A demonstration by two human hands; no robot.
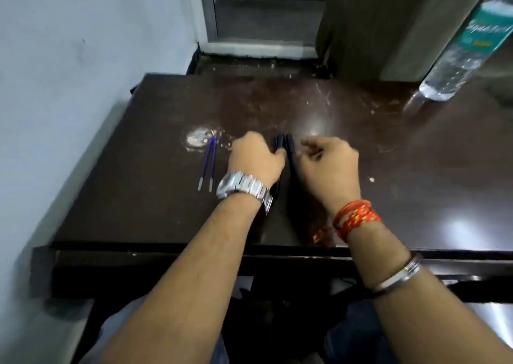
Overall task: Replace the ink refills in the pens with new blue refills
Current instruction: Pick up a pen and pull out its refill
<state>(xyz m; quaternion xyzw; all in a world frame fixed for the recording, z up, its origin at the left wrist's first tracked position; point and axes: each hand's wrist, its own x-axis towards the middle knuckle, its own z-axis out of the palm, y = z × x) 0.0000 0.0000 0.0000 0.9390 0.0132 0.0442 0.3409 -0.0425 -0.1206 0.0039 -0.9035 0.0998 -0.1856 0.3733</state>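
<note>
Resting on a dark, glossy wooden tabletop [388, 169] whose surface is scratched and dulled by pale smears, two bare hands flank a pair of slim black pens [286, 143] lying side by side between them. Left hand [256, 157], fingers curled knuckles-up, touches the nearer pen with its fingertips; whether it actually grips the barrel cannot be told. Right hand [329, 162] is loosely curled just right of the pens, thumb and forefinger apart, holding nothing visible. Two thin blue refills [207, 164] with pale metallic tips lie parallel just left of the left hand, apart from it. A linked metal watch [244, 187] circles the left wrist; red threads [354, 216] and a plain steel bangle [399, 276] circle the right. Bare tabletop extends right of the right hand towards a ribbed clear plastic bottle [458, 58] at the far corner. A pale wall [69, 72] bounds the table's left edge.
</note>
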